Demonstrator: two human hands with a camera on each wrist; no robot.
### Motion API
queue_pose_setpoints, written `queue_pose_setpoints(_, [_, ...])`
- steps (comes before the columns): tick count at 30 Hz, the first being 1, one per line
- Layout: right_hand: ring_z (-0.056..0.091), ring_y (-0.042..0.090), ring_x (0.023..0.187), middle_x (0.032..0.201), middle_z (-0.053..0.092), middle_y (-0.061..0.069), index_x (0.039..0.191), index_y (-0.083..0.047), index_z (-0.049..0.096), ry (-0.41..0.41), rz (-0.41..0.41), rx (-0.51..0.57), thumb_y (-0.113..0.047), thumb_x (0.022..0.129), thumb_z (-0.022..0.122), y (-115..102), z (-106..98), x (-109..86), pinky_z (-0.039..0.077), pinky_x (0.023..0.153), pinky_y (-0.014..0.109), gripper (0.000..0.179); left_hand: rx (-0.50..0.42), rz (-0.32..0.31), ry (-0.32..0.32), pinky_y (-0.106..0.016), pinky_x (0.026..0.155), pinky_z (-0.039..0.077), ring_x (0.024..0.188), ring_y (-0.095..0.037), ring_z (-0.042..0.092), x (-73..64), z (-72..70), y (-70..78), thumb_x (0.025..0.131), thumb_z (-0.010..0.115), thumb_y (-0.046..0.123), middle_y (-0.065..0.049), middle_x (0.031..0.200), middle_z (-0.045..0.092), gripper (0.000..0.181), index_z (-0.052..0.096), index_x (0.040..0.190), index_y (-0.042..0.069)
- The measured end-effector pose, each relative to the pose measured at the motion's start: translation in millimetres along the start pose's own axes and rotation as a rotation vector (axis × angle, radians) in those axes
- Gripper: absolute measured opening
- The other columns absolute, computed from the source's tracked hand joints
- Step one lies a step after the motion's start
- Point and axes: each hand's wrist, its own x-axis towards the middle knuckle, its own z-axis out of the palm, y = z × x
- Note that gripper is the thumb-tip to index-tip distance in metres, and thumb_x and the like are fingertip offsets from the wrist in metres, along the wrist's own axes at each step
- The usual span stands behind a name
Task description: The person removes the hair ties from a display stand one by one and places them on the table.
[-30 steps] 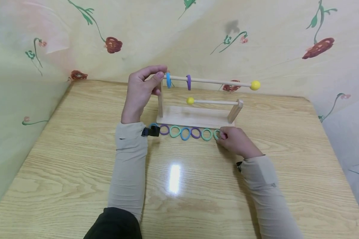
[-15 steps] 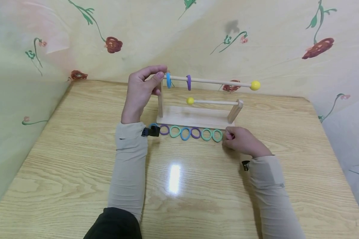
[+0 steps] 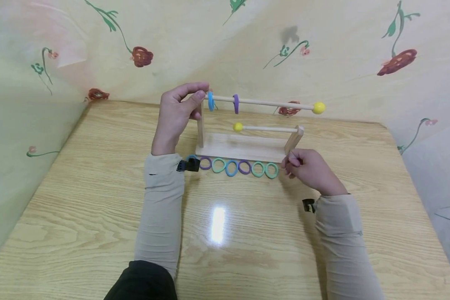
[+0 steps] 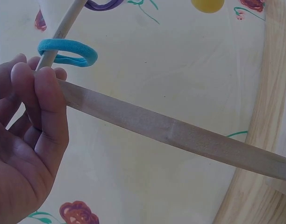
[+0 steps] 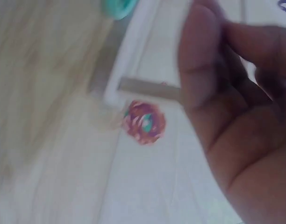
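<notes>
A wooden stand [image 3: 243,146] has two posts, each with a sideways rod ending in a yellow ball. My left hand [image 3: 178,112] pinches the top of its left post, where the upper rod [image 3: 273,102] begins. A blue hair tie [image 4: 68,51] hangs on that rod close to my fingertips, and a purple hair tie [image 3: 236,104] hangs farther along. Below the right post, my right hand [image 3: 311,168] hovers with loosely curled fingers; nothing shows between them. Just left of it lies a green hair tie [image 3: 271,171], at the end of a row of several.
The row of blue, purple and green hair ties runs along the front of the stand's base; my left wrist strap partly covers the leftmost blue one [image 3: 191,157]. The lower rod [image 3: 270,128] carries none. A flower-patterned cloth [image 3: 247,50] rises behind the wooden table [image 3: 247,246].
My right hand has left the end green hair tie, moving right and then slightly up toward the right post. The left hand keeps its grip at the left post.
</notes>
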Motion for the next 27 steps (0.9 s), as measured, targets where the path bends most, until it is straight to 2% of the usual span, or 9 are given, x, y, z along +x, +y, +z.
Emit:
queue_pose_setpoints(5, [0.071,0.022,0.075,0.094,0.071,0.024,0.066,-0.001,0.023,0.182,-0.117,0.088,0.008,0.096,0.063,-16,9,8.4,0.061,0.065,0.03,0.051,0.008,0.0,-0.001,-0.021,0.055,0.051,0.056,-0.014,0.05,1.4,-4.0,-0.6,0.097,0.07,0.01,-0.013,0.112,0.071,0.02,0.075,0.113,0.001])
queue_pose_setpoints(9, [0.069,0.015,0.064,0.083,0.073,0.013,0.066,0.002,0.021,0.351,-0.206,0.236,0.0,0.095,0.069,-30,21,20.6,0.06,0.062,0.027,0.056,0.014,0.0,-0.002,-0.021,0.055,0.051,0.056,-0.015,0.05,2.6,-6.1,-0.7,0.097,0.07,0.011,-0.016,0.114,0.07,0.021,0.075,0.114,0.0])
queue_pose_setpoints(12, [0.067,0.014,0.059,0.073,0.072,0.006,0.065,0.002,0.02,0.442,-0.267,0.368,-0.003,0.094,0.072,-42,31,33.6,0.059,0.057,0.024,0.06,0.014,-0.004,0.0,-0.021,0.055,0.051,0.056,-0.014,0.05,3.3,-7.0,-0.4,0.097,0.07,0.011,-0.015,0.113,0.071,0.021,0.075,0.114,0.0])
queue_pose_setpoints(16, [0.067,0.015,0.056,0.064,0.068,0.005,0.062,0.001,0.02,0.465,-0.314,0.502,-0.006,0.093,0.073,-55,43,53.1,0.057,0.051,0.024,0.063,0.014,-0.002,0.001,-0.021,0.055,0.051,0.056,-0.014,0.05,4.0,-6.7,-0.3,0.097,0.07,0.01,-0.014,0.114,0.071,0.02,0.075,0.113,0.0])
queue_pose_setpoints(20, [0.065,0.013,0.051,0.055,0.063,0.005,0.059,0.0,0.022,0.474,-0.316,0.513,-0.015,0.095,0.073,-64,51,70.9,0.056,0.048,0.024,0.064,0.011,0.001,-0.004,-0.021,0.055,0.051,0.057,-0.014,0.05,3.4,-4.9,-2.1,0.097,0.069,0.009,-0.015,0.116,0.07,0.02,0.074,0.114,-0.001])
queue_pose_setpoints(24, [0.059,0.012,0.044,0.049,0.06,0.003,0.052,0.007,0.047,0.542,-0.278,0.479,-0.032,0.1,0.067,-70,56,81.4,0.053,0.045,0.024,0.065,0.025,0.017,-0.023,-0.021,0.056,0.051,0.058,-0.015,0.05,2.0,-3.5,-4.1,0.098,0.069,0.01,-0.015,0.116,0.07,0.023,0.072,0.117,-0.003])
queue_pose_setpoints(27, [0.058,0.013,0.042,0.049,0.059,0.004,0.057,0.008,0.059,0.531,-0.272,0.459,-0.039,0.102,0.061,-72,60,86.0,0.052,0.044,0.024,0.065,0.046,0.031,-0.029,-0.022,0.057,0.051,0.058,-0.015,0.05,2.0,-4.5,-3.4,0.098,0.069,0.011,-0.014,0.116,0.071,0.025,0.072,0.118,-0.003])
